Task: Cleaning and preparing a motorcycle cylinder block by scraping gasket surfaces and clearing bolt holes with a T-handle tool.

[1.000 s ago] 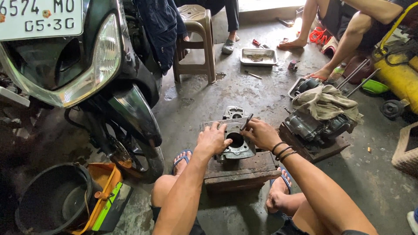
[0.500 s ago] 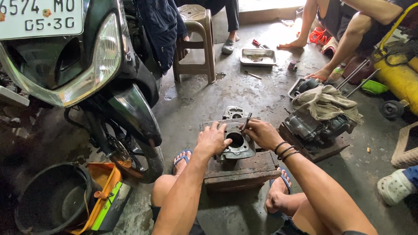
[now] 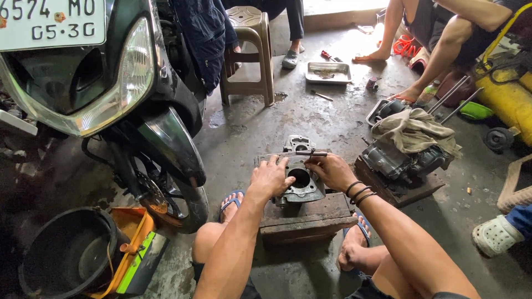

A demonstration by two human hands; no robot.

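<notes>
Left hand [image 3: 270,178] grip clamped on the engine cylinder [image 3: 299,182]; right hand [image 3: 331,170] pinches a thin tool [image 3: 310,154]. Wooden block [image 3: 302,217] edges near, open floor ahead.

A single view, from a camera worn on the person's head, looks steeply down and forward over the person's own forearms and knees. At the centre, close below the lens, sits a wooden block [image 3: 302,218] carrying a metal engine cylinder [image 3: 299,178], with the left hand [image 3: 270,177] and right hand [image 3: 331,170] on it. The view faces across a wet concrete floor [image 3: 310,119]. A scooter's front [image 3: 111,94] looms near at the left edge; other seated people's legs cross the far top edge.
</notes>
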